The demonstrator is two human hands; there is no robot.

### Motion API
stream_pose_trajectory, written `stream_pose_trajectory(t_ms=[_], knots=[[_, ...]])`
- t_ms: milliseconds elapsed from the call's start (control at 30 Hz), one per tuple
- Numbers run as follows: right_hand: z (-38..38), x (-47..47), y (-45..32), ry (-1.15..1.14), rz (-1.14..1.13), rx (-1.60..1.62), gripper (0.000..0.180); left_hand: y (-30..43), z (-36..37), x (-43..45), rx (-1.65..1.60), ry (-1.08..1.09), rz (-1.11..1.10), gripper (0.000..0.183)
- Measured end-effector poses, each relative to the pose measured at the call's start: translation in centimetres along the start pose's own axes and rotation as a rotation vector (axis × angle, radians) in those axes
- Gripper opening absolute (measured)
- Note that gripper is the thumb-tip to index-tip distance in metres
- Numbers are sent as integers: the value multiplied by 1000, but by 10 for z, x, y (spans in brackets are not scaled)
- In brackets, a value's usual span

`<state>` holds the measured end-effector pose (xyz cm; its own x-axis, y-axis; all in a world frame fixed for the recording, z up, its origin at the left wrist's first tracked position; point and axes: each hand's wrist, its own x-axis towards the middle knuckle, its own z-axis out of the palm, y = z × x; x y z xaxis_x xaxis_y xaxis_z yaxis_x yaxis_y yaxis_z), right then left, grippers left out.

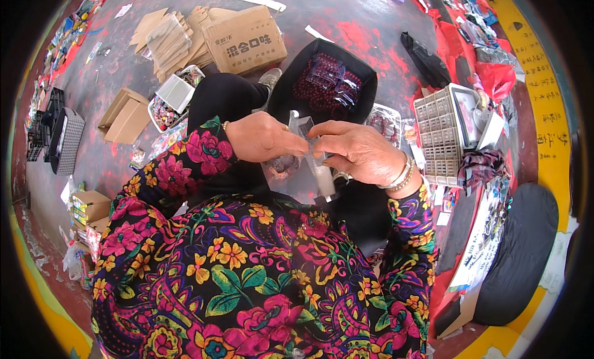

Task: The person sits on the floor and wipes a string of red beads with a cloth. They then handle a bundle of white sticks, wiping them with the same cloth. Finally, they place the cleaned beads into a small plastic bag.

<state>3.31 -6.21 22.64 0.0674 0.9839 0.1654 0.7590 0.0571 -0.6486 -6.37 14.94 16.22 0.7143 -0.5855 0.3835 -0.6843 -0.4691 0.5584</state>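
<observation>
My left hand (267,138) and my right hand (359,150) meet over my lap, their fingertips pinching a clear plastic packaging bag (320,171) between them. The bag hangs down at a slant and has a pale lower end; what it holds is hard to make out. Just beyond the hands, a black open bin (366,87) contains dark red bead strands (308,87) and several clear packets with beads (327,73). Below my left hand, something small and round lies on a clear sheet, partly blurred.
Flattened cardboard and a printed carton (248,41) lie ahead. White baskets of small goods (167,115) and an open cardboard box (124,115) are at left. A white plastic crate (436,136), a black bag (422,57) and a black cushioned seat (519,252) are at right.
</observation>
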Motion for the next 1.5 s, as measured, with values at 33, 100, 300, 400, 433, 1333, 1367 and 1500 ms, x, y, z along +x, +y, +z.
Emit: stream_pose_trajectory(t_ms=[33,100,300,400,433,1333,1367,1500], knots=[[-3,2,1,-47,-21,-13,20,-2,-3,0,-53,10,11,21],[-9,8,3,-179,-2,18,14,-8,0,-2,-125,37,70,24],[-17,15,3,-166,81,244,5,-1,-9,-3,-123,79,82,23],[-12,12,4,-56,66,274,7,0,-13,-6,-71,87,64,23],[-11,11,3,-38,59,275,7,2,-15,-8,-75,62,28,23],[-23,8,-51,-55,-220,-532,10,41,-30,19,64,21,-7,14],[-24,7,-53,-42,-244,-541,11,44,-33,20,57,24,4,14],[-22,3,-65,53,-206,-505,18,46,-36,22,-56,7,-4,14]])
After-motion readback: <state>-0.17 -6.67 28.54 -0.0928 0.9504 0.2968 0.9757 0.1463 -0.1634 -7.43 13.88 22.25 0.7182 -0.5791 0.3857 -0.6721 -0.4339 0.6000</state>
